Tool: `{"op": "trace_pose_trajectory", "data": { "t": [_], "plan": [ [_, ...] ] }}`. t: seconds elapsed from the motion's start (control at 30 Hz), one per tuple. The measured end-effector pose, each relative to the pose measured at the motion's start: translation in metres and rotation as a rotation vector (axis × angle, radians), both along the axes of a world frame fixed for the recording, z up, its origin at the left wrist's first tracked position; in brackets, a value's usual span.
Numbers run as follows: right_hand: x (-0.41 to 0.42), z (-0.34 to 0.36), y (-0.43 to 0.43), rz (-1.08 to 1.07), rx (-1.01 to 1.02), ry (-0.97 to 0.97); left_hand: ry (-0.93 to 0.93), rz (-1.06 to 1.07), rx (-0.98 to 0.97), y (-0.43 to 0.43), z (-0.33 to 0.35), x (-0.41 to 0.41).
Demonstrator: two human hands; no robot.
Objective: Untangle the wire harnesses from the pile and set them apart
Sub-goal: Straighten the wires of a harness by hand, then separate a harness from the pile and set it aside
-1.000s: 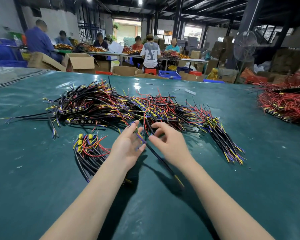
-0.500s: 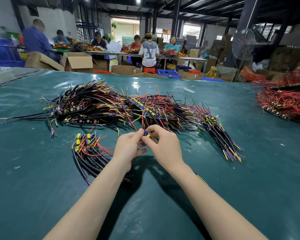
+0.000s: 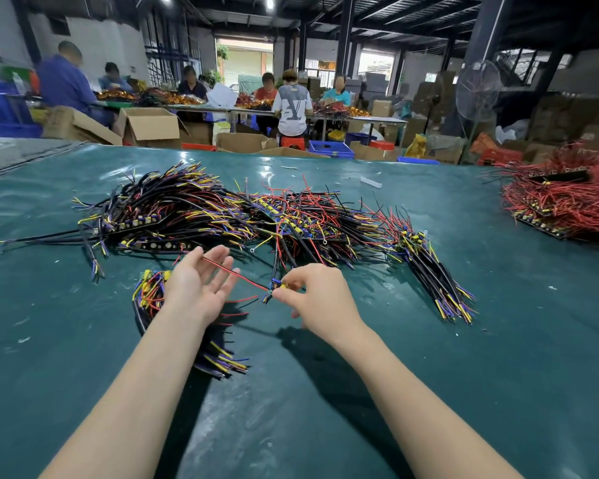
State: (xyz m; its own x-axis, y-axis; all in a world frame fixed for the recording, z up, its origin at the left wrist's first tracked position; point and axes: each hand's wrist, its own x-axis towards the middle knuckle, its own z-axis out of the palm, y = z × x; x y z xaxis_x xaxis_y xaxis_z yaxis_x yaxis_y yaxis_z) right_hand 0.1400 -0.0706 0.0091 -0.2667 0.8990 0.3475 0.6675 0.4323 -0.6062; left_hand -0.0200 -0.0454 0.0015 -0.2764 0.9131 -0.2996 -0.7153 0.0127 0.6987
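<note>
my right hand (image 3: 320,299) pinched one harness (image 3: 248,279) by its yellow connector, the red wire running across my left hand (image 3: 198,288), open, palm up. the pile (image 3: 222,216) lay just beyond both hands. i judged it mid-separation: next, lift it clear and lay it on the sorted bundle (image 3: 146,299) beside my left wrist.

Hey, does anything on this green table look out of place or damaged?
Nothing looks damaged. One small white scrap lies alone on the green table beyond the tangled pile, unlike the wires around it. The right hand pinches a harness; its red wire crosses the open left hand.
</note>
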Motion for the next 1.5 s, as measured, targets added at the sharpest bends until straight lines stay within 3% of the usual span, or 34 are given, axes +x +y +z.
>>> {"op": "trace_pose_trajectory", "data": {
  "t": [0.2,0.27,0.43,0.67,0.73,0.87,1.03,1.17,1.23,1.3,1.4,1.5],
  "plan": [
    [0.022,0.006,0.009,0.056,-0.173,0.069,-0.199,-0.060,0.109,-0.001,0.000,-0.012],
    [0.043,0.013,0.022,-0.106,-0.149,0.226,-0.134,-0.178,0.123,-0.002,-0.002,-0.006],
    [0.107,0.025,0.067,-0.625,0.141,0.331,0.355,-0.203,0.013,-0.001,-0.009,0.031],
    [0.166,0.027,0.130,-0.889,0.207,0.683,0.352,-0.199,-0.001,0.004,-0.012,0.029],
    [0.170,0.018,0.141,-0.897,0.141,0.570,0.357,-0.206,0.007,0.005,-0.014,0.029],
    [0.173,-0.013,0.141,-0.853,-0.105,0.112,0.304,-0.193,-0.002,0.009,-0.018,0.027],
    [0.178,-0.012,0.142,-0.849,-0.075,0.088,0.319,-0.192,-0.020,0.011,-0.021,0.026],
    [0.179,-0.006,0.143,-0.836,-0.145,-0.036,0.409,-0.235,-0.031,0.009,-0.020,0.028],
    [0.178,-0.005,0.141,-0.897,-0.139,-0.033,0.567,-0.290,0.021,0.004,-0.018,0.029],
    [0.171,-0.003,0.134,-0.987,-0.048,0.171,0.824,-0.236,0.101,0.001,-0.014,0.028],
    [0.141,-0.002,0.112,-0.997,0.152,0.548,1.218,0.168,0.173,-0.004,-0.004,0.015],
    [0.093,-0.006,0.090,-0.863,0.184,0.632,1.671,0.596,0.007,-0.011,0.001,-0.013]
  ]
}}
